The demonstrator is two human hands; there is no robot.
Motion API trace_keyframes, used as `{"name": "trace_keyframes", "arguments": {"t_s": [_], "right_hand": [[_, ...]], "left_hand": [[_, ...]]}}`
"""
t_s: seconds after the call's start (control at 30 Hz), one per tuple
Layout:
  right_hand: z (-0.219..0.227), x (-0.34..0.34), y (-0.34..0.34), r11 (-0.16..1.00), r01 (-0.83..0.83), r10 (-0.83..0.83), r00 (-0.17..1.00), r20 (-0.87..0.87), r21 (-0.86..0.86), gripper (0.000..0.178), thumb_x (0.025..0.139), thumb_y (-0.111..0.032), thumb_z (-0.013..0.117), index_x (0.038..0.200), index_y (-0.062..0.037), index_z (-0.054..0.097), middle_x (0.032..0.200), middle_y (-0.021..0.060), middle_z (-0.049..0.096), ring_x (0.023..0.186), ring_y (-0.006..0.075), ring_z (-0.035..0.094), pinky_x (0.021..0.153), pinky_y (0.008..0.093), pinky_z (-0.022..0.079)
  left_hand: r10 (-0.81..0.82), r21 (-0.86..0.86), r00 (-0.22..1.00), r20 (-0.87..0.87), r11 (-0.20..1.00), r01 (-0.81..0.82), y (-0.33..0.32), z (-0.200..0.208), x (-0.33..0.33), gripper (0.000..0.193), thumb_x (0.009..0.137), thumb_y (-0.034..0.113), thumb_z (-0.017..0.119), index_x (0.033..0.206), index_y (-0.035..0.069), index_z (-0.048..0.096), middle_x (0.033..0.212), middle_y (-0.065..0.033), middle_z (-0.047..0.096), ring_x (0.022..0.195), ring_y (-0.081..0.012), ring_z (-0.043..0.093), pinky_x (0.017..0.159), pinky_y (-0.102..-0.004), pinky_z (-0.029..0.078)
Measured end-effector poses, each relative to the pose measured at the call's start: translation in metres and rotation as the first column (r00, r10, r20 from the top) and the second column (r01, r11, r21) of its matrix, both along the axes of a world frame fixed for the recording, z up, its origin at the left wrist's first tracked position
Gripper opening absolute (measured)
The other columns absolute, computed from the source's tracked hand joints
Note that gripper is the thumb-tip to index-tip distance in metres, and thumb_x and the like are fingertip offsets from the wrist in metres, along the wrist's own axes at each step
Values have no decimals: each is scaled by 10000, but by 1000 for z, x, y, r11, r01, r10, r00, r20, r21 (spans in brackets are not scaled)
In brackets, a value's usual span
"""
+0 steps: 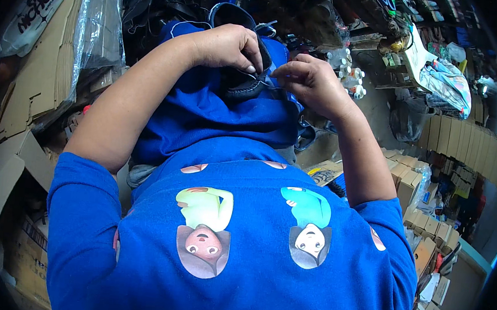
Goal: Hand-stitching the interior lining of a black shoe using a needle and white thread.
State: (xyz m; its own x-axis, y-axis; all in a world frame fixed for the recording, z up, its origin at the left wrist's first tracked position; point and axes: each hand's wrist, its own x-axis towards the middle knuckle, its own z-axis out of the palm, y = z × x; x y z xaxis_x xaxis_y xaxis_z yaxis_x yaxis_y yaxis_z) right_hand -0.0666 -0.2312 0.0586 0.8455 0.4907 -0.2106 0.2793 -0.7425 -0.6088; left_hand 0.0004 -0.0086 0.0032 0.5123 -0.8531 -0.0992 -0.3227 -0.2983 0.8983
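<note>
Working over the lap, both bare hands meet at a dark shoe-like piece with pale stitching along its edge, which lies on blue cloth at the far side of the person's body, just left of the middle. The left hand reaches across the piece from the left, its fingers curled and its thumb and forefinger pinching at the edge. The right hand comes in from the right, fingers bent toward the thumb, its tips close to the left hand's; a thin pale thread runs between the piece and this hand, but I cannot tell whether the fingers grip it. Near the viewer spreads a blue shirt printed with cartoon figures. On the left stand flat cardboard sheets beside clear plastic wrapping, with an open carton nearer. Just beyond the right hand, to the right, is a cluster of bottles. Farther right, a patterned cloth hangs down, and a row of upright brown cardboard pieces stands nearer than it
</note>
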Motion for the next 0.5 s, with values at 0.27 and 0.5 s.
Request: {"name": "trace_keyframes", "arguments": {"t_s": [0.27,0.5], "right_hand": [[1,7,5,994,-101,102,994,44,-33,204,778,-41,666,959,-120,718,840,84,598,764,217,620,699,314,503],[-22,17,2,982,28,19,968,-251,186,133,806,-32,682,932,-70,695,836,10,583,792,117,580,744,267,468]], "left_hand": [[-19,5,1000,9,1000,19,2,1,-1,220,755,70,718,974,80,734,909,-46,564,872,-176,583,819,-284,486],[5,-8,998,55,1000,-4,0,-1,-3,211,745,67,717,955,73,733,899,-46,566,852,-184,591,805,-291,486]]}}
